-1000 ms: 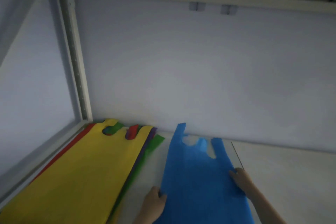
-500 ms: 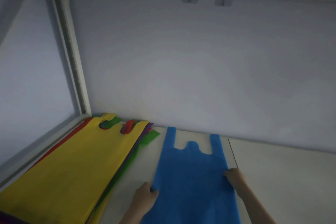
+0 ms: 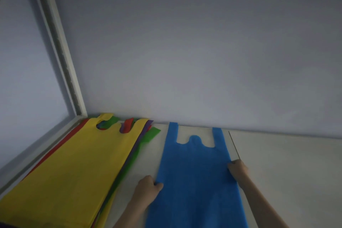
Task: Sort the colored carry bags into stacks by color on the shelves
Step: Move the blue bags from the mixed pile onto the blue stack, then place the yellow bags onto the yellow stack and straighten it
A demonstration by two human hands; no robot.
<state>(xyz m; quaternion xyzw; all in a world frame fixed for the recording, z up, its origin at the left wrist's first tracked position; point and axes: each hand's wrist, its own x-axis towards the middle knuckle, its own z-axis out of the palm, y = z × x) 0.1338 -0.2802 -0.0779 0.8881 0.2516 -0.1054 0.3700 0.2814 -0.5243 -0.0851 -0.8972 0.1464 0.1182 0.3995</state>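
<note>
A blue carry bag (image 3: 196, 176) lies flat on the white shelf (image 3: 286, 163), handles toward the back wall. My left hand (image 3: 147, 189) grips its left edge, thumb on top of the fabric. At the bag's right edge my right hand (image 3: 237, 171) holds on with curled fingers. To the left lies a mixed stack with a yellow bag (image 3: 74, 168) on top; red (image 3: 127, 126), green (image 3: 150, 133) and purple (image 3: 143, 131) bags peek out from under it.
The shelf's back wall (image 3: 185, 61) rises just behind the bag handles. A grey metal upright (image 3: 61, 52) stands at the back left corner, with a side wall beyond it. A seam (image 3: 234, 145) in the shelf board runs right of the blue bag.
The blue bag's handles, crumpled a second ago, now lie straight and flat. Both hands have stayed on the bag's edges, which were slid slightly toward the back wall.
</note>
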